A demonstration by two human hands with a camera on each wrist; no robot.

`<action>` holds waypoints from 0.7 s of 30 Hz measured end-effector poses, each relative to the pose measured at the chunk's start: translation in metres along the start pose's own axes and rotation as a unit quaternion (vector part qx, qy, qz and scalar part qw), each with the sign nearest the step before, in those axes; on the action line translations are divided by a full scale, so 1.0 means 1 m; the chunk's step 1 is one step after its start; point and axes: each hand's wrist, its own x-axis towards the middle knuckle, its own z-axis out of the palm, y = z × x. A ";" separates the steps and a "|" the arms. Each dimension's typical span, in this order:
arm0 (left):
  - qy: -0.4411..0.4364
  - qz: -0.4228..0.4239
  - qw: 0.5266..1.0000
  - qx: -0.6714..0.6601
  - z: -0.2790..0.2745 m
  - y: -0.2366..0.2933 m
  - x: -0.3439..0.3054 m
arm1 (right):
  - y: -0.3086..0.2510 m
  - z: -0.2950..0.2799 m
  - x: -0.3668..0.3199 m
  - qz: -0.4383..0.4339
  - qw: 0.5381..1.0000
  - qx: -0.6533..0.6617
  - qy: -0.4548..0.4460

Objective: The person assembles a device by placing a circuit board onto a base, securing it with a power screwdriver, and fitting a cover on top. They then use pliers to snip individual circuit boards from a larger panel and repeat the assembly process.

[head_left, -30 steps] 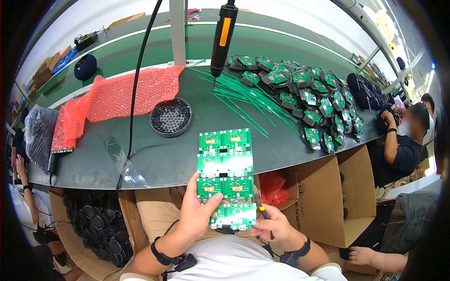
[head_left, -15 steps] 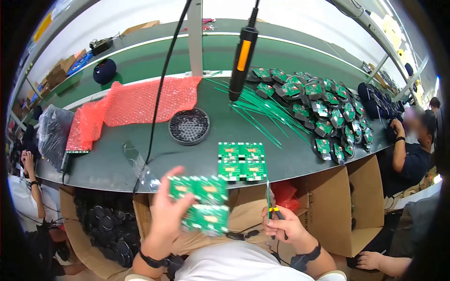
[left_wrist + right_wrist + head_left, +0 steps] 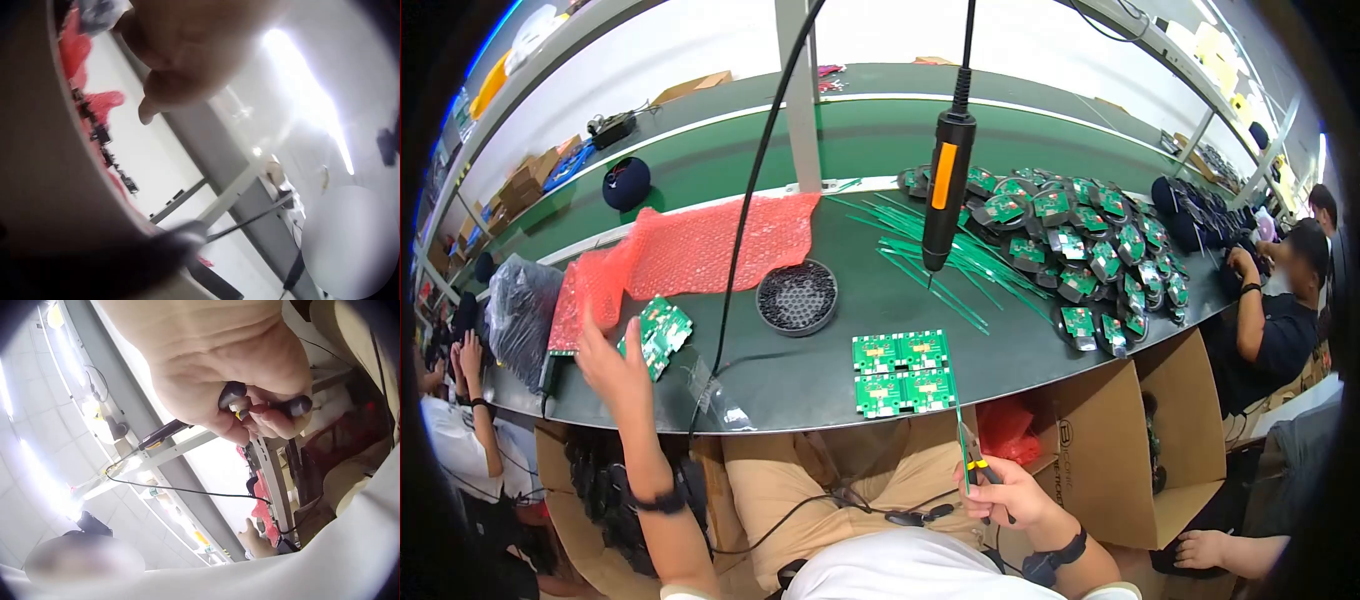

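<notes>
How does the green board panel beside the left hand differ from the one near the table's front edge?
The left panel is turned at a slant; the front panel lies almost straight in the head view. The left hand overlaps part of the left panel, while the front panel shows uncovered. Both are green circuit boards.

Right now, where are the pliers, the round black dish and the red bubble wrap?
Pliers [image 3: 979, 464], head view: the yellow part.
Round black dish [image 3: 802, 330], head view: its near wall.
Red bubble wrap [image 3: 695, 250], head view: its wide part.
</notes>
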 end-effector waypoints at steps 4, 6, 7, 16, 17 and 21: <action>-0.485 -0.044 0.821 -0.296 0.009 0.120 -0.088 | -0.003 0.002 -0.011 0.046 0.987 0.143 -0.065; -0.543 -0.134 0.745 -0.364 0.043 0.141 -0.125 | -0.003 0.003 -0.015 0.060 0.982 0.156 -0.091; -0.515 -0.203 0.706 -0.442 0.056 0.152 -0.135 | -0.002 0.003 -0.016 0.070 0.976 0.171 -0.117; -0.454 -0.178 0.726 -0.484 0.081 0.159 -0.158 | -0.003 0.007 -0.012 -0.037 0.967 -0.239 0.075; -0.452 -0.157 0.738 -0.475 0.078 0.160 -0.160 | -0.004 0.006 -0.009 -0.044 0.959 -0.266 0.093; -0.461 -0.110 0.753 -0.456 0.071 0.161 -0.162 | -0.013 0.020 -0.003 -0.053 0.964 -0.246 0.088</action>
